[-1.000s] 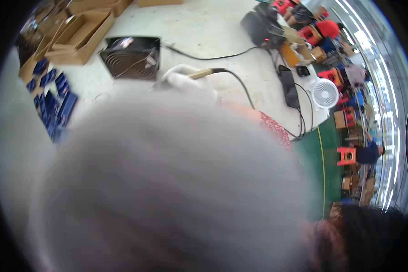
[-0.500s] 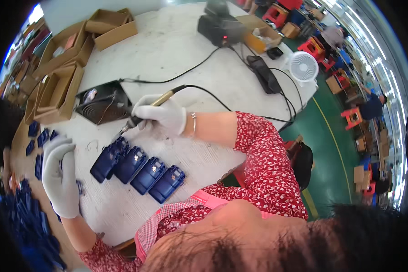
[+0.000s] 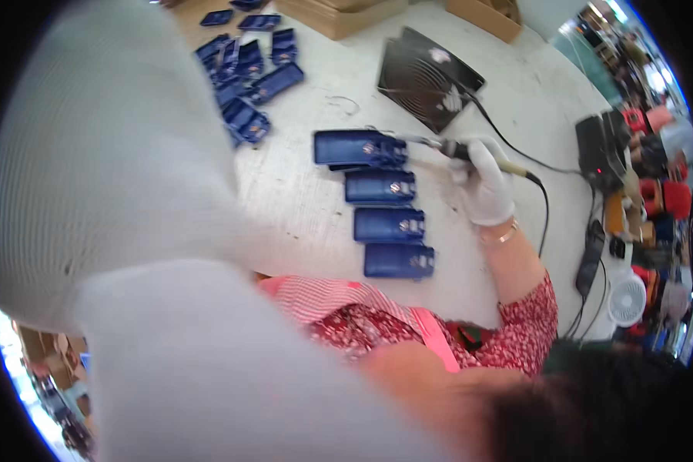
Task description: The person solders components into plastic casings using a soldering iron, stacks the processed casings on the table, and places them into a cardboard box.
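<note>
My right hand (image 3: 485,185), in a white glove, grips a soldering iron (image 3: 513,167) by its handle. The iron's metal tip points left, at the end of the topmost blue plastic case (image 3: 346,146). That case seems to lie over another one. Below it, more blue cases (image 3: 379,187) form a column, with small shiny metal parts near their right ends. My left hand (image 3: 123,154), also gloved in white, looms very close on the left, large and blurred. Its fingers cannot be made out, and it covers much of the table.
Several loose blue cases (image 3: 246,65) are heaped toward the back left. A square black fan (image 3: 420,81) stands behind the iron. Cardboard boxes (image 3: 346,17) line the far edge. On the right are a black unit (image 3: 600,146) with a red light, cables and a white fan (image 3: 627,300).
The view has swung round. My left hand has risen from beside the cases to close in front of the camera. My right hand still holds the soldering iron at the end case.
</note>
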{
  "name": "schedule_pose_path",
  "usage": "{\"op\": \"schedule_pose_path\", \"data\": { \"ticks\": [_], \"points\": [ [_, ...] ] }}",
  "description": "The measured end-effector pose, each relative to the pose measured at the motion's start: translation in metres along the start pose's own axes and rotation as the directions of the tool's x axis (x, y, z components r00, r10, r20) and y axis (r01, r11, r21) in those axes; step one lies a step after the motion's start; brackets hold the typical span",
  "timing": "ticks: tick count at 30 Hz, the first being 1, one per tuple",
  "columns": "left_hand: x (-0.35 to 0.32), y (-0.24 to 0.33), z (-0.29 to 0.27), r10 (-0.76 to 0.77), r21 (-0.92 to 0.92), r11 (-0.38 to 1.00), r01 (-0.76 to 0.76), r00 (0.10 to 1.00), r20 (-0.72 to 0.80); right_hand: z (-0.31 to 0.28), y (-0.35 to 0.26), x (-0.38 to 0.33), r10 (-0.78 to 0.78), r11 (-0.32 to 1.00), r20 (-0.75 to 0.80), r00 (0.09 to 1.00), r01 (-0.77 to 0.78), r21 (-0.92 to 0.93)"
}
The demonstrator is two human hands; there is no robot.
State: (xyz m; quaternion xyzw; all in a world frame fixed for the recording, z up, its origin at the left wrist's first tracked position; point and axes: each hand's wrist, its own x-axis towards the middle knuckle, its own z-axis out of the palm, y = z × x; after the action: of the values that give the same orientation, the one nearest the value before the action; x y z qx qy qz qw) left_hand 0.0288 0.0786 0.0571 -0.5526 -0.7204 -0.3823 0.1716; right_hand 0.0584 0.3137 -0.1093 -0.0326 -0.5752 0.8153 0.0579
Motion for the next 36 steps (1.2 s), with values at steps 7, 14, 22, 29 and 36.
{"op": "schedule_pose_path", "data": {
  "ticks": [7,14,22,29,36],
  "points": [
    [-0.008,-0.004,0.012,-0.096,-0.071,0.993,0.093,0.995,-0.036,-0.004,0.000,0.001,-0.030,0.999,0.043,0.999,0.032,-0.041],
    [-0.009,-0.006,0.019,-0.132,-0.096,0.987,0.127,0.990,-0.045,-0.006,0.003,0.001,-0.017,0.998,0.013,1.000,0.018,-0.052],
    [-0.008,-0.005,0.023,-0.185,-0.106,0.978,0.179,0.982,-0.050,-0.008,0.009,0.002,-0.020,1.000,-0.004,1.000,0.020,-0.018],
    [-0.005,-0.005,0.026,-0.212,-0.113,0.972,0.206,0.976,-0.046,-0.010,0.008,0.002,-0.033,0.999,0.021,0.999,0.033,-0.023],
    [-0.002,-0.008,0.038,-0.197,-0.440,0.894,0.086,0.957,-0.213,-0.011,0.010,0.004,-0.063,0.997,0.055,0.996,0.065,-0.039]
  ]
}}
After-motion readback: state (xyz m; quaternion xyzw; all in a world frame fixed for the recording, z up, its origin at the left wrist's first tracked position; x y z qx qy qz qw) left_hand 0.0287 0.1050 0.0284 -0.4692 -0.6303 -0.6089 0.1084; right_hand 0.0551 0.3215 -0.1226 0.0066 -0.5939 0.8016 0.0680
